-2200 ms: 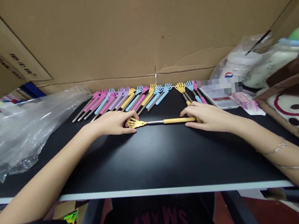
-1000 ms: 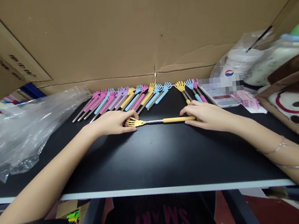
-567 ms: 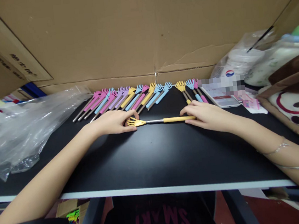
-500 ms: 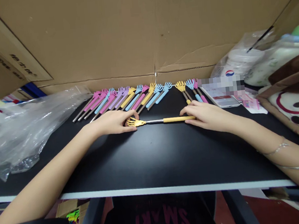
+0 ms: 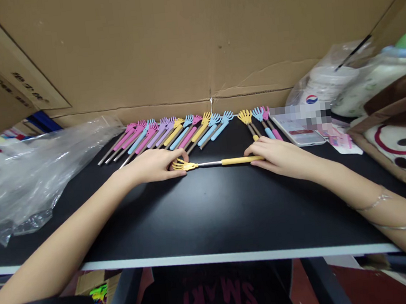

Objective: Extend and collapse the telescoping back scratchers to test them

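Note:
A yellow back scratcher [image 5: 240, 160] lies crosswise above the middle of the black table, its metal shaft partly showing. My left hand [image 5: 159, 165] is closed around the tips of its claw head, thumb on the near side. At the other end, my right hand [image 5: 274, 155] pinches the yellow handle and hides its tip. Behind my left hand, several pink, blue, purple and yellow back scratchers [image 5: 187, 136] lie slanted in a row. Beyond my right hand rests a smaller group with a yellow-headed scratcher [image 5: 245, 117], a blue one [image 5: 258, 114] and a pink one.
Cardboard [image 5: 162, 45] walls the back of the table [image 5: 202, 215]. A clear plastic bag [image 5: 45, 173] lies at the left. On the right are a phone [image 5: 302, 134], a bagged white cup [image 5: 330, 85] and a brown plush item [image 5: 397, 136]. A box of colourful pieces [image 5: 99, 298] sits below.
Almost nothing differs. My right hand and the handle end have shifted very slightly; both hands keep their hold on the yellow back scratcher.

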Demonstrator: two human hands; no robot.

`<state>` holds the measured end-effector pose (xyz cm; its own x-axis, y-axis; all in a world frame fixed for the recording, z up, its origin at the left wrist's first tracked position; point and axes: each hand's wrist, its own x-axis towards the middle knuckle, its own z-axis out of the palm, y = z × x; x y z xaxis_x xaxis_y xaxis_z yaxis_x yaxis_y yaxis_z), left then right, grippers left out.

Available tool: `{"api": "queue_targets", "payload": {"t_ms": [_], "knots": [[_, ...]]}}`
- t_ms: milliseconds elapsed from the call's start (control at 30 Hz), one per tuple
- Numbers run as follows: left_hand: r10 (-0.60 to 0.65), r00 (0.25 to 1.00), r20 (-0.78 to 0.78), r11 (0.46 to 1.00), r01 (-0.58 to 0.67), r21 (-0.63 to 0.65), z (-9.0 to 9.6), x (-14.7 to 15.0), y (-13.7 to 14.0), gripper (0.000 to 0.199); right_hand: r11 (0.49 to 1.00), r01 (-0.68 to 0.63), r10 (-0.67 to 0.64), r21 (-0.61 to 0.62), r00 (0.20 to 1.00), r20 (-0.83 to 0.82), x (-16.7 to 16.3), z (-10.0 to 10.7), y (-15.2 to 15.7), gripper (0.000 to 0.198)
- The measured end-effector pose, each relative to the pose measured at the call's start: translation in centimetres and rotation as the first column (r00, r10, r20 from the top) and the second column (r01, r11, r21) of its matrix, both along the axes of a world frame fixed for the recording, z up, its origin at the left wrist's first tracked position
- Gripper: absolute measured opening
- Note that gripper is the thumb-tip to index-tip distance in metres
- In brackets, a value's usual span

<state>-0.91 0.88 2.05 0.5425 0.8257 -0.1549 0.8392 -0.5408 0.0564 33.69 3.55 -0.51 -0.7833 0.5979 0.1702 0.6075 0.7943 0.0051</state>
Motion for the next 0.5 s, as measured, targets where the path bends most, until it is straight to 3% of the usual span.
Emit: {"api": "queue_targets", "payload": {"t_ms": [200,500], "knots": [[-0.017,0.998,-0.053,0.991,0.024,0.129,-0.25,0.37,-0.04,0.037,1.000,-0.025,0.025,0.012,1.000,-0.019,-0.10,0.05,0.16,0.028],[-0.127,0.992,-0.020,0.915,0.125,0.383,-0.45,-0.11,-0.11,0.037,0.991,-0.002,0.009,0.132,0.999,-0.052,-0.30,0.39,0.00,0.029]]}}
